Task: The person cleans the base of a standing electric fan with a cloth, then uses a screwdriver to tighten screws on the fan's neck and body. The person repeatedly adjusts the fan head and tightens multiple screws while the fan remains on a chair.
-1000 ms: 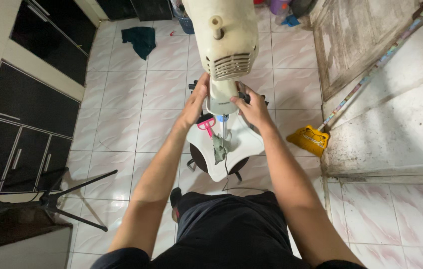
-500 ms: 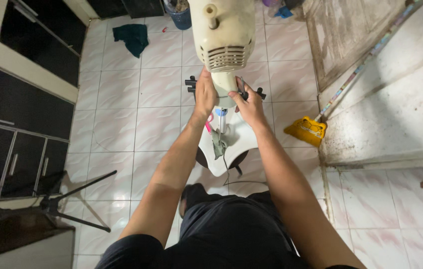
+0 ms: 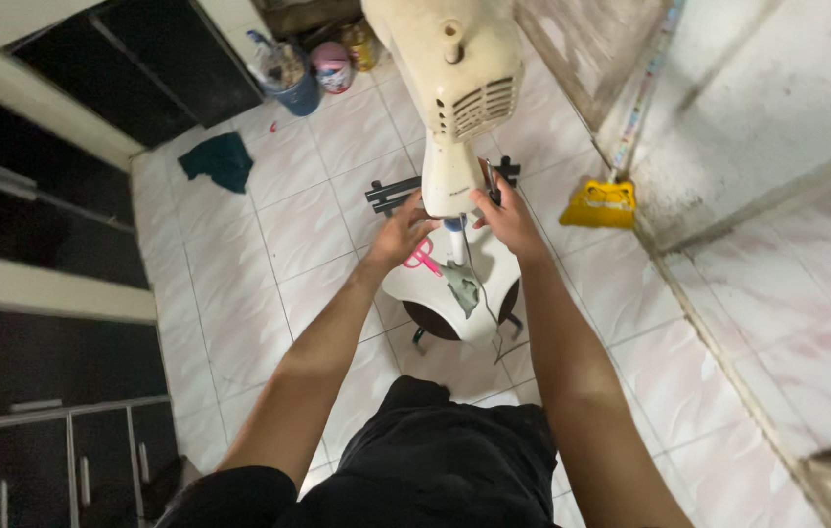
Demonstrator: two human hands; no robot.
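Both hands grip the neck of the cream plastic fan body (image 3: 454,88), just below its vented motor housing. My left hand (image 3: 402,235) is curled against the left side of the neck, fingers closed on it. My right hand (image 3: 505,217) is closed on the right side of the neck and also pinches a thin dark tool (image 3: 488,178), which stands nearly upright above the knuckles; I cannot tell what kind of tool it is.

Directly below the grip, between my 2 wrists, sits the round white fan base (image 3: 454,288) with its dark underside edge showing toward me. Pink-handled scissors (image 3: 424,258) lie on the base just under my left hand. A grey scrap (image 3: 462,289) rests on the base below the neck, and a thin cord (image 3: 482,293) runs down across it from the grip.

Beyond the grip, a black cross-shaped plastic foot (image 3: 391,193) lies on the white tiled floor (image 3: 288,235), partly hidden behind the fan neck. To the right of my right hand, a yellow dustpan (image 3: 598,204) leans at the foot of a raised stained ledge (image 3: 777,108). Far beyond and left of the grip: a dark teal cloth (image 3: 220,158) on the tiles, and a blue bucket (image 3: 290,83) near the dark cabinets (image 3: 63,196).
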